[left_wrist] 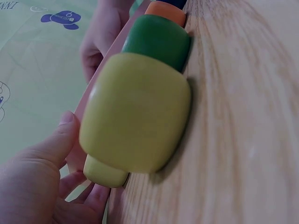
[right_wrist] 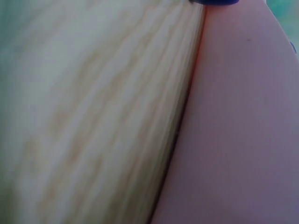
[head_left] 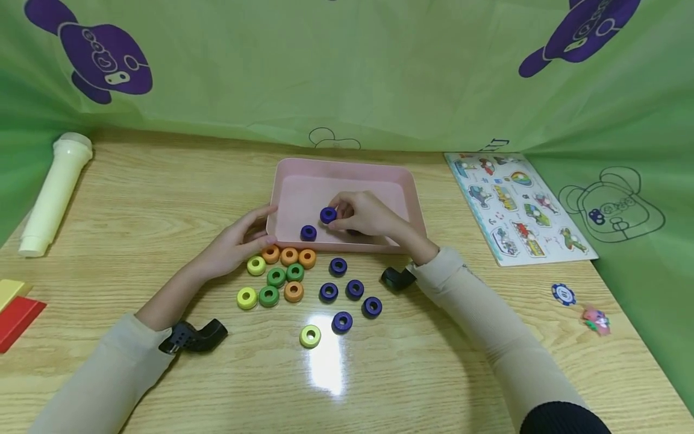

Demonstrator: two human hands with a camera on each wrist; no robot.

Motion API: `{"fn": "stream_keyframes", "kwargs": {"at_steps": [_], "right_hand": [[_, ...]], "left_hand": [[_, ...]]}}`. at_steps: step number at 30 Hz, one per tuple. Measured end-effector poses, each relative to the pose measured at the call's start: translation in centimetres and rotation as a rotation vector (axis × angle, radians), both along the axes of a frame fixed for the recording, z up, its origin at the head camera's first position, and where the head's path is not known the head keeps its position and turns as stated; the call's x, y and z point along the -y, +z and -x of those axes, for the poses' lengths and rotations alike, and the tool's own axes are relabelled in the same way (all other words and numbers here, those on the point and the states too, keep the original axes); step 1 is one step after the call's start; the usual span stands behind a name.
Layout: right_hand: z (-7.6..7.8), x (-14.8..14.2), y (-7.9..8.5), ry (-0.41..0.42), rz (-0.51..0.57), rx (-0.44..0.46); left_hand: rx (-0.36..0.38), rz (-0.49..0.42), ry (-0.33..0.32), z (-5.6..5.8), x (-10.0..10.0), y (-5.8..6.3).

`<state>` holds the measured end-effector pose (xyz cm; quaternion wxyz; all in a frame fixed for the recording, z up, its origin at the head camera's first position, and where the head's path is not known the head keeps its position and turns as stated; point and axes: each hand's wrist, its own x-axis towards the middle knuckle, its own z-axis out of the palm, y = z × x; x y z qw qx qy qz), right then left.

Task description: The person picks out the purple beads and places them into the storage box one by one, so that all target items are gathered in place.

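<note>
Over the pink tray (head_left: 347, 185), my right hand (head_left: 365, 214) pinches a dark blue ring (head_left: 328, 215) between thumb and fingers. A second dark blue ring (head_left: 308, 233) lies inside the tray by its front wall. My left hand (head_left: 233, 244) touches the tray's left side near the front corner, its thumb and fingertips against the wall. In the left wrist view, the thumb (left_wrist: 58, 140) meets the pink wall beside a yellow ring (left_wrist: 135, 112). The right wrist view shows the tray's wall (right_wrist: 243, 116) up close; the right hand is out of that view.
In front of the tray lie several orange rings (head_left: 294, 292), green rings (head_left: 268, 296), yellow rings (head_left: 310, 336) and blue rings (head_left: 342, 322). A picture puzzle board (head_left: 520, 208) lies right, near a poker chip (head_left: 564, 294). A cream tube (head_left: 56, 193) and red block (head_left: 18, 322) sit left.
</note>
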<state>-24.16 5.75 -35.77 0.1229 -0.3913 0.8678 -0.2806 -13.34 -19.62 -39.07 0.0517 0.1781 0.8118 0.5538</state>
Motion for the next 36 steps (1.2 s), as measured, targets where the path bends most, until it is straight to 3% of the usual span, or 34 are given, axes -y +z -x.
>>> {"fn": "stream_keyframes", "kwargs": {"at_steps": [8, 17, 24, 28, 31, 36], "right_hand": [[0.2, 0.3, 0.1, 0.022, -0.056, -0.017], [0.4, 0.5, 0.2, 0.037, -0.113, -0.030], [0.5, 0.1, 0.5, 0.028, -0.122, -0.026], [0.2, -0.9, 1.1, 0.021, -0.036, -0.040], [-0.3, -2.1, 1.6, 0.036, 0.089, -0.061], [-1.6, -4.2, 2.3, 0.145, 0.318, 0.000]], "left_hand": [[-0.005, -0.015, -0.019, 0.0, 0.0, 0.2], [0.006, -0.007, -0.006, -1.1, -0.9, 2.2], [0.004, -0.012, -0.012, -0.4, -0.3, 0.8], [-0.011, -0.017, -0.014, 0.0, 0.0, 0.0], [-0.014, -0.012, -0.014, 0.1, 0.1, -0.2], [-0.009, 0.006, -0.008, 0.0, 0.1, 0.0]]}}
